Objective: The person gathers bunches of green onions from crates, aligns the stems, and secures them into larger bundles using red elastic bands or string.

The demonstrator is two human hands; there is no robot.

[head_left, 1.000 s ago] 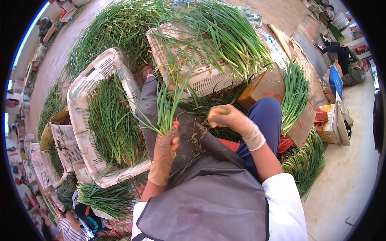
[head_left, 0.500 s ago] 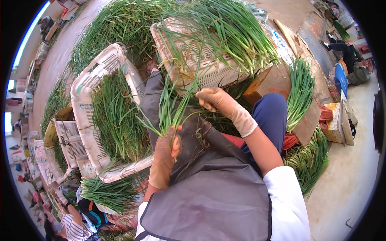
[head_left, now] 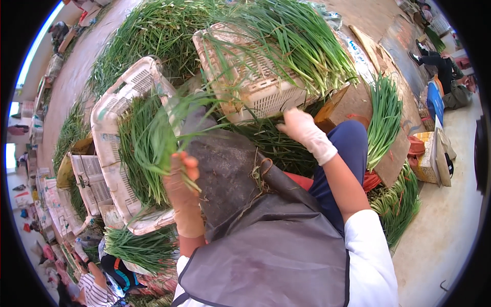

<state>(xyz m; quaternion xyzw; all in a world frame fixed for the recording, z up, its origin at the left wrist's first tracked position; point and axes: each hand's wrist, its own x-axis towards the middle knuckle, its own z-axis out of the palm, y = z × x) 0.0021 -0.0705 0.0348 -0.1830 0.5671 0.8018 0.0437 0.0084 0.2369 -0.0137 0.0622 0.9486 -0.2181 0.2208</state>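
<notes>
1. Gripping in the left hand a bunch of green stalks, partly blurred, seen before the filled white crate.
2. Holding the right hand curled, near the darker leaves; not possible to see if gripping something.

small bunch of long green stalks, leaves blurred, fanned toward far side, held in gloved left hand, paler stem ends sticking out near right, beside left white crate

left hand: upright, curled in a grip | right hand: farther forward, angled inward
</notes>
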